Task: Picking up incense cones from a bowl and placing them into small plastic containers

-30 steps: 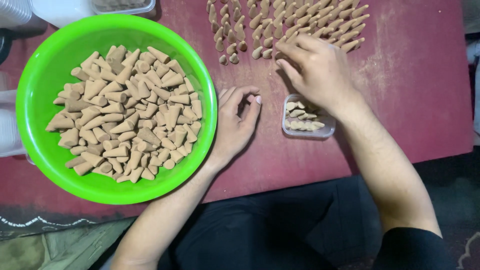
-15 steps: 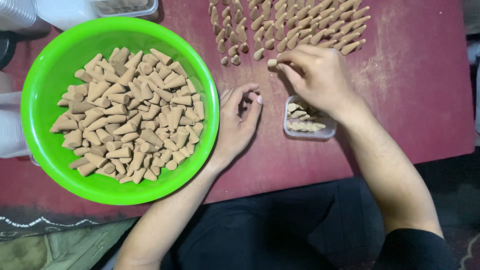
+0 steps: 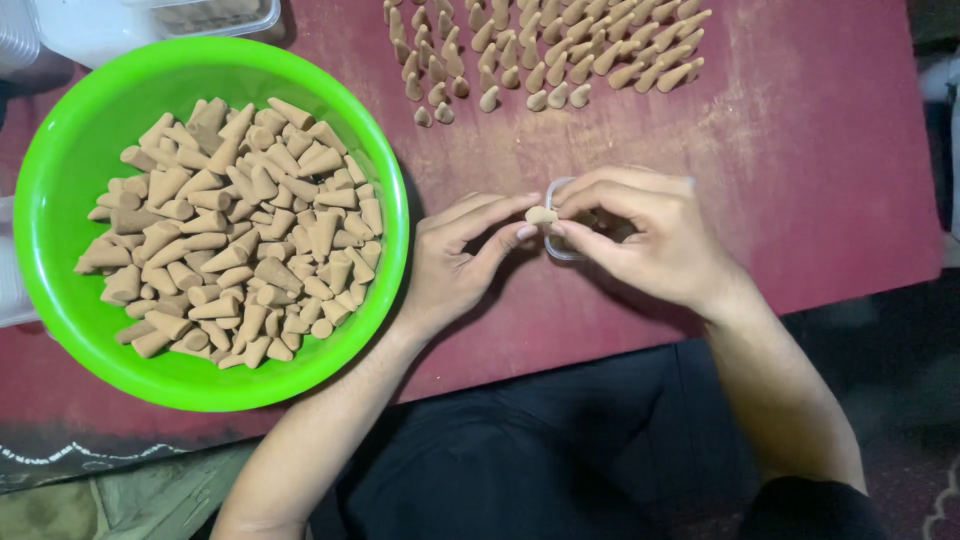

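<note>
A bright green bowl (image 3: 60, 230) at the left is heaped with tan incense cones (image 3: 235, 230). Rows of the same cones (image 3: 540, 45) stand on the dark red table (image 3: 800, 170) at the top. My left hand (image 3: 455, 260) and my right hand (image 3: 645, 235) meet in the middle, fingertips pinching one small cone (image 3: 541, 215) between them. A small clear container (image 3: 556, 220) lies under my right hand, mostly hidden by its fingers.
A clear plastic box (image 3: 215, 15) with cones and a white tub (image 3: 90, 30) stand at the top left. A clear cup edge (image 3: 15, 40) shows at the far left. My dark-clothed lap (image 3: 530, 450) lies below the table's near edge.
My right hand has come back from the rows of cones at the top, down over the small container. It now meets my left hand, with a cone pinched between both.
</note>
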